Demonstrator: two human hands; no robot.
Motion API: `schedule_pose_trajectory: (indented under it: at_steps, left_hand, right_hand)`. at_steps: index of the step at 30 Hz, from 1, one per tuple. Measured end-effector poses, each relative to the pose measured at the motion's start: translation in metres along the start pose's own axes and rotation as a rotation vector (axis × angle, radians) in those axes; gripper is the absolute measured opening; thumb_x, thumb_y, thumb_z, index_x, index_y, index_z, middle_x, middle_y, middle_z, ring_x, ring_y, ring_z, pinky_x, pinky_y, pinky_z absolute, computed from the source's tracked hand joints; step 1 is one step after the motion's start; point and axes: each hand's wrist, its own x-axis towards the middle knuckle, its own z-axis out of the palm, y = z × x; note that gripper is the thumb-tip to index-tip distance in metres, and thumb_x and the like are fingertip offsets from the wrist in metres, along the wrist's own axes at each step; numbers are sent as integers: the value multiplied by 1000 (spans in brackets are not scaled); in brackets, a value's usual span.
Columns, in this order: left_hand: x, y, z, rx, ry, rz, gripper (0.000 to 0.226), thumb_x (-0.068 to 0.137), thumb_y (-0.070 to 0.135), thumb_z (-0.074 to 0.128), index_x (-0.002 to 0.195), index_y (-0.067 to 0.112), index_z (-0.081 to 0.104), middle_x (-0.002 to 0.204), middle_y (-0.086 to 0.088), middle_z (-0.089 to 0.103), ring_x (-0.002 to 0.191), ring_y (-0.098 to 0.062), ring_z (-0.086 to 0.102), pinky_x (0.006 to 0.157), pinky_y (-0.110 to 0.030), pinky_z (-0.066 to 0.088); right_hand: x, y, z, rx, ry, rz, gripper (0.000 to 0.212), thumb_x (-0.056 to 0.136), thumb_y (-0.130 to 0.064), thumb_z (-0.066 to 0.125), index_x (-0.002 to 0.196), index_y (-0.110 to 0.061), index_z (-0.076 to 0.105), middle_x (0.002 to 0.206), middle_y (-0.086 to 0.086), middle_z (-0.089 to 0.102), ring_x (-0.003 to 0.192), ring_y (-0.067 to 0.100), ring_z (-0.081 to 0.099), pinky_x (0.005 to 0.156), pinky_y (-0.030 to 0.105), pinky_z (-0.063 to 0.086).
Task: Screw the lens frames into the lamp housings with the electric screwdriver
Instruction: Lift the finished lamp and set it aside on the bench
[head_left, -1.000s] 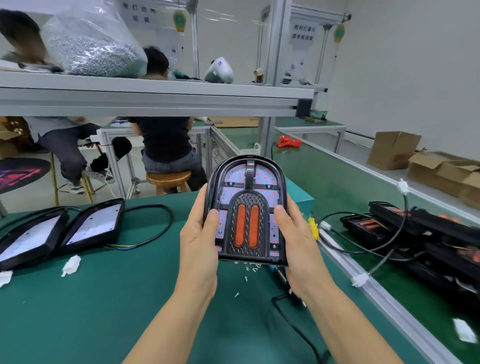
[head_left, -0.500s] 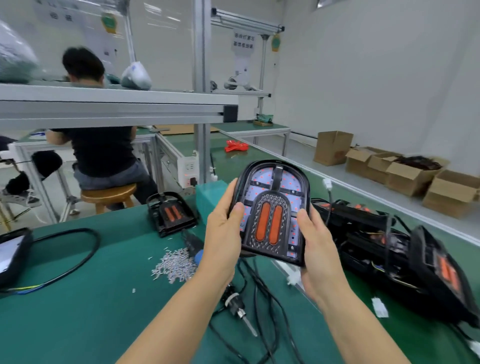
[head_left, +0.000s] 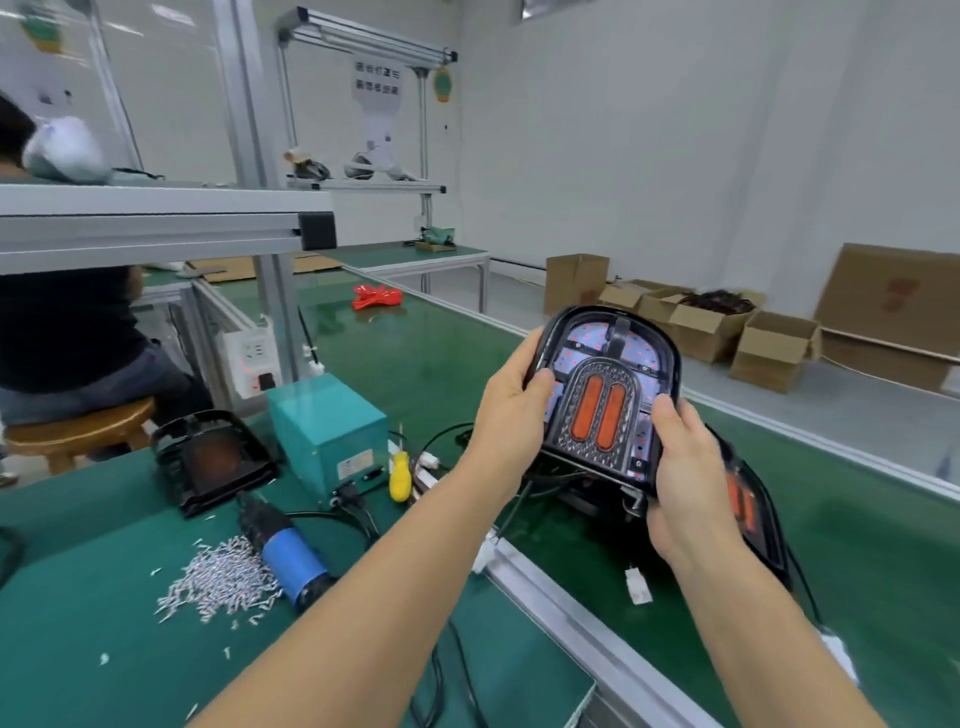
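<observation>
Head view, centre right of frame: my left hand (head_left: 511, 400) and right hand (head_left: 685, 483) grip the lamp housing (head_left: 605, 397) by its two side edges, fingers curled round the rim, thumbs on its face. It is held tilted above the green desk (head_left: 104, 597), clear of the surface. Electric screwdriver (head_left: 288, 551) lies lower left on the desk, touching a pile of loose screws (head_left: 221, 582). A teal box (head_left: 327, 431) stands just behind it.
</observation>
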Motion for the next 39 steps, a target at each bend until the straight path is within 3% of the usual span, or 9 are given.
schedule_pose_trajectory:
  at_steps: [4,10,14,17,21,23,27,32,39]
  left_hand:
    - [17,-3,25,16,-73,-85,42,100,9,40,137,28,48,132,0,59,120,-20,56,104,-44,44]
    - [27,-7,42,89,-171,-162,53,99,14,45,149,21,29,151,3,37,137,-13,35,116,-39,26]
    - [21,-11,47,280,-253,-120,61,99,23,45,152,29,16,158,6,19,144,-12,19,116,-29,14]
    - [17,-18,48,484,-288,-27,61,100,24,41,153,27,11,160,11,-1,146,-10,5,119,-33,6]
    - [17,-26,48,748,-350,63,56,101,22,40,151,27,16,160,3,7,146,-16,6,119,-41,9]
    - [17,-31,49,857,-363,110,55,101,22,39,151,27,17,160,2,11,146,-17,10,118,-41,10]
    - [18,-36,46,896,-301,165,49,102,17,35,149,24,26,155,-1,27,140,-22,26,115,-41,20]
    - [19,-33,55,895,-312,224,48,102,16,35,149,21,28,152,-1,34,136,-22,33,112,-40,27]
    - [15,-37,61,977,-348,208,62,100,24,39,152,22,5,149,-1,35,135,-22,30,113,-45,21]
  right_hand:
    - [20,-10,-22,-52,99,14,29,103,-29,43,125,-19,60,117,4,70,108,27,66,98,52,49]
    - [47,-24,-46,-121,202,93,28,103,-30,41,120,-18,59,127,8,63,116,31,59,103,58,42]
    - [60,-27,-50,-171,244,177,26,102,-26,40,109,-12,61,112,14,67,92,31,61,77,44,56]
    - [69,-30,-50,-214,302,235,39,101,-22,42,124,6,53,92,15,61,71,25,45,60,29,38]
    - [73,-35,-52,-300,228,359,33,102,-9,37,132,-3,51,92,10,57,66,20,39,57,29,31]
    - [72,-37,-54,-416,164,359,17,100,-6,43,106,-6,59,111,18,60,74,24,45,67,34,38]
    - [73,-42,-57,-982,121,246,12,93,-5,46,81,-4,47,97,15,45,94,32,48,71,34,33]
    - [72,-28,-61,-1263,25,104,44,95,-5,37,139,-4,45,150,14,36,134,35,33,105,42,37]
    - [73,-25,-68,-1359,-83,86,32,93,-8,36,104,-16,65,101,11,63,97,32,57,85,38,49]
